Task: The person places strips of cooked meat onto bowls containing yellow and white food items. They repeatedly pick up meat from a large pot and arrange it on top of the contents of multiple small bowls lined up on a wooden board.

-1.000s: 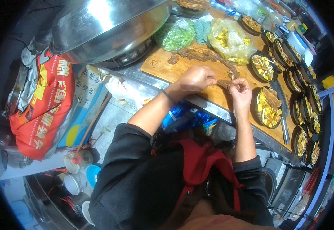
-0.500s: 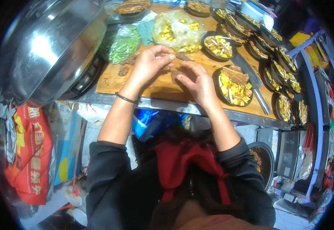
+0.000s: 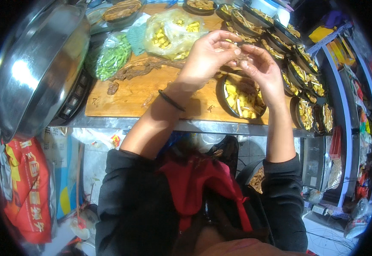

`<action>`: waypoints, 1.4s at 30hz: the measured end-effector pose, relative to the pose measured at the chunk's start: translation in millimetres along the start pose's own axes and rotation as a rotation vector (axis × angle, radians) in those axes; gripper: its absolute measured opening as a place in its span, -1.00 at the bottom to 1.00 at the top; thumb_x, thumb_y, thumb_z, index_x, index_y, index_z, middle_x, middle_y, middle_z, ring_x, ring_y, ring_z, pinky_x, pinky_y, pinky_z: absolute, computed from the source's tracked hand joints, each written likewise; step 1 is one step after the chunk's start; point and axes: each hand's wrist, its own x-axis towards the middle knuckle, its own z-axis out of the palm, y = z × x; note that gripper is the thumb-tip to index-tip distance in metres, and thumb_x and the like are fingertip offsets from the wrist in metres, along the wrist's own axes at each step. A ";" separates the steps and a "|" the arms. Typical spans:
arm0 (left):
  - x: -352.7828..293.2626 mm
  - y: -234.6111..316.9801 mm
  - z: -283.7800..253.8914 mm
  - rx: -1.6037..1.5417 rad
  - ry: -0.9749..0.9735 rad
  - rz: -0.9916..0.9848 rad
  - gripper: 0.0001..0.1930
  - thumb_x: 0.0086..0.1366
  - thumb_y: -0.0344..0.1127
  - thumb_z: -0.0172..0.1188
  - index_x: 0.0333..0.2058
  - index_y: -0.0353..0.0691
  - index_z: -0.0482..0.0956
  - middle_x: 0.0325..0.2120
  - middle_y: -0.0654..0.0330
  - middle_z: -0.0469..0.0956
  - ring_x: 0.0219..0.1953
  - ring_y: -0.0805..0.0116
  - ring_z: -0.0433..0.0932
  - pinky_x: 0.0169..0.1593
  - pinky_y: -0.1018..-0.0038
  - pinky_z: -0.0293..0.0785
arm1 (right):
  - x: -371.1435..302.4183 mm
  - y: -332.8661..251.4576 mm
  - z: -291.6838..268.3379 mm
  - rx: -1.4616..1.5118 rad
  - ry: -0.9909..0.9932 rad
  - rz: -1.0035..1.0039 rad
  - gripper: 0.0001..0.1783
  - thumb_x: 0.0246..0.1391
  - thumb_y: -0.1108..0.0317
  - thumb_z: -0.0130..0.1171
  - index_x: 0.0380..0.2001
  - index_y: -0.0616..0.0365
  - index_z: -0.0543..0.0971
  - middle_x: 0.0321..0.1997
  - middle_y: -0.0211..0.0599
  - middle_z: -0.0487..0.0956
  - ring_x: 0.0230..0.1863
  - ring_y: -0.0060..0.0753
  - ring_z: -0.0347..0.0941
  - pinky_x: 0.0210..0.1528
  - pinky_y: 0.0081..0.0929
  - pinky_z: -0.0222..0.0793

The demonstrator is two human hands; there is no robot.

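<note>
My left hand (image 3: 206, 54) and my right hand (image 3: 260, 68) meet above a round dark bowl of yellow food pieces (image 3: 242, 96). Between the fingertips of both hands is a small brownish strip of food (image 3: 242, 55). A dark band circles my left wrist (image 3: 171, 100). Below the hands lies a wooden cutting board (image 3: 126, 96) with a long brown strip of the same food (image 3: 141, 68) and small scraps on it.
A large shiny metal lid (image 3: 32, 68) stands at the left. A bag of green beans (image 3: 111, 57) and a bag of yellow pieces (image 3: 173, 34) lie behind the board. Several filled dark bowls (image 3: 305, 113) line the right. A red sack (image 3: 26, 187) sits below left.
My hands have risen off the board and now hold the small strip up over the bowl. The view has swung so the counter sits higher and more to the left.
</note>
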 end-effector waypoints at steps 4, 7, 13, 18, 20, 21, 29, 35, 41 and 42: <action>11.9 -13.8 3.5 0.071 -0.031 -0.013 -0.76 0.19 -0.51 0.19 -0.13 -0.34 0.50 -0.36 0.24 0.55 -0.34 0.57 0.53 -0.28 0.65 0.50 | 8.5 14.1 -27.7 0.101 -0.028 0.138 -0.70 0.02 0.42 0.28 -0.17 0.24 0.49 -0.23 -0.32 0.56 -0.24 -0.59 0.50 -0.14 -0.63 0.47; 24.4 -28.5 -3.3 0.214 -0.079 -0.012 -0.82 0.18 -0.53 0.16 -0.21 -0.32 0.56 -0.41 0.29 0.56 -0.34 0.60 0.51 -0.27 0.66 0.46 | 13.9 25.9 -43.5 0.112 -0.054 0.173 -0.79 0.04 0.42 0.27 -0.25 0.21 0.52 -0.35 -0.39 0.58 -0.34 -0.64 0.51 -0.27 -0.71 0.45; 28.6 -62.8 -18.5 0.432 -0.119 -0.175 -0.82 0.12 -0.52 0.15 -0.25 -0.32 0.56 -0.47 0.31 0.54 -0.40 0.60 0.48 -0.31 0.64 0.42 | 18.1 33.6 -54.6 -0.174 -0.068 0.338 -0.84 0.09 0.40 0.22 -0.25 0.19 0.58 -0.38 -0.46 0.59 -0.38 -0.74 0.46 -0.33 -0.75 0.37; 27.5 -67.2 -28.9 0.709 -0.214 -0.229 -0.88 0.17 -0.47 0.12 -0.30 -0.28 0.56 -0.53 0.43 0.44 -0.48 0.72 0.34 -0.40 0.72 0.29 | 14.6 29.5 -45.1 -0.519 -0.068 0.365 -0.88 0.01 0.42 0.26 -0.34 0.18 0.61 -0.57 -0.43 0.57 -0.55 -0.71 0.41 -0.49 -0.65 0.32; 27.8 -67.3 -29.8 0.730 -0.231 -0.210 -0.86 0.11 -0.41 0.13 -0.33 -0.25 0.59 -0.54 0.24 0.52 -0.48 0.49 0.47 -0.37 0.57 0.39 | 15.9 25.6 -42.5 -0.611 -0.077 0.325 -0.88 -0.01 0.43 0.27 -0.35 0.19 0.61 -0.55 -0.37 0.58 -0.52 -0.67 0.44 -0.45 -0.61 0.36; 27.8 -67.2 -30.1 0.739 -0.243 -0.196 -0.85 0.08 -0.38 0.14 -0.35 -0.24 0.60 -0.55 0.14 0.56 -0.47 0.38 0.54 -0.35 0.49 0.45 | 16.1 23.3 -41.8 -0.633 -0.096 0.315 -0.87 -0.02 0.42 0.27 -0.35 0.20 0.61 -0.53 -0.34 0.60 -0.51 -0.64 0.47 -0.44 -0.59 0.38; 23.5 -60.3 -32.8 0.891 -0.372 -0.019 -0.88 0.13 -0.40 0.18 -0.37 -0.28 0.62 -0.54 0.23 0.48 -0.48 0.46 0.44 -0.40 0.54 0.38 | 15.3 16.7 -45.1 -0.780 -0.231 0.239 -0.83 -0.03 0.35 0.25 -0.34 0.15 0.62 -0.43 -0.16 0.62 -0.40 -0.30 0.57 -0.32 -0.41 0.42; 19.2 -53.1 -31.8 0.950 -0.436 0.120 -0.87 0.07 -0.33 0.27 -0.44 -0.25 0.57 -0.57 0.14 0.44 -0.50 0.31 0.45 -0.41 0.44 0.39 | 17.5 22.8 -48.9 -0.825 -0.310 0.064 -0.90 0.05 0.45 0.21 -0.33 0.21 0.60 -0.58 -0.43 0.51 -0.59 -0.69 0.38 -0.57 -0.64 0.27; 19.2 -56.4 -31.4 0.964 -0.381 0.248 -0.87 0.04 -0.33 0.28 -0.47 -0.22 0.53 -0.59 0.16 0.42 -0.51 0.31 0.43 -0.42 0.43 0.37 | 21.6 16.5 -48.3 -0.738 -0.220 0.315 -0.87 0.07 0.41 0.19 -0.32 0.22 0.60 -0.55 -0.40 0.50 -0.61 -0.66 0.39 -0.59 -0.62 0.26; 19.1 -57.5 -30.9 0.967 -0.371 0.266 -0.87 0.04 -0.33 0.28 -0.48 -0.21 0.52 -0.59 0.16 0.42 -0.52 0.32 0.42 -0.42 0.43 0.37 | 22.5 16.3 -46.8 -0.776 -0.204 0.317 -0.85 0.06 0.36 0.19 -0.33 0.19 0.60 -0.52 -0.32 0.52 -0.54 -0.53 0.43 -0.51 -0.54 0.30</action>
